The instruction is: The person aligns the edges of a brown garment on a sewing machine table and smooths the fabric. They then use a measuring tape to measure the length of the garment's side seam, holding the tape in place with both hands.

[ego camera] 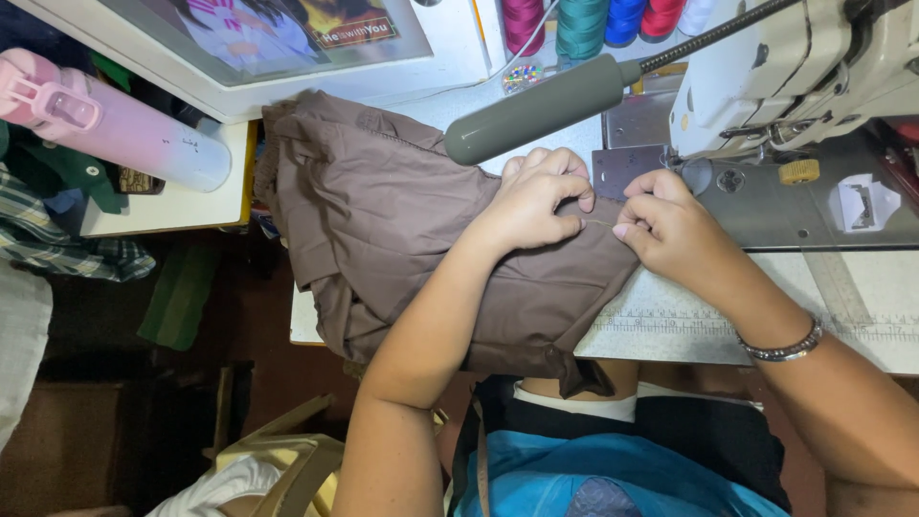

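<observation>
left hand (531, 203): fingers curled down on the brown garment (402, 230), thumb and forefinger pinched shut on its edge at 3 o'clock; seems to pin the cloth flat so the edge stays taut
right hand (670, 225): pinched narrow on the same edge, fingertips facing the left hand's, almost touching; a thin pale thread or fold line (601, 223) runs between the two pinches; cannot tell which
wrist: bead bracelet (787, 348) on right wrist, at 5 o'clock from the hand
garment position: bulk spread to 9 o'clock of the hands, bunched and hanging off the near edge of the sewing table (689, 330); worked edge lies just beside the needle plate, probably for reach
at 1 o'clock: sewing machine (795, 77), white head; presser foot area just beyond right hand
at 12 o'clock: grey-green lamp head (536, 110) on a flexible arm, hangs over the cloth, likely to light the seam
further 12 o'clock: thread cones (584, 24), several colours
far 9 o'clock: pink water bottle (115, 129) lying on a side shelf; well apart
table surface: printed ruler strip (862, 330) along near edge
</observation>
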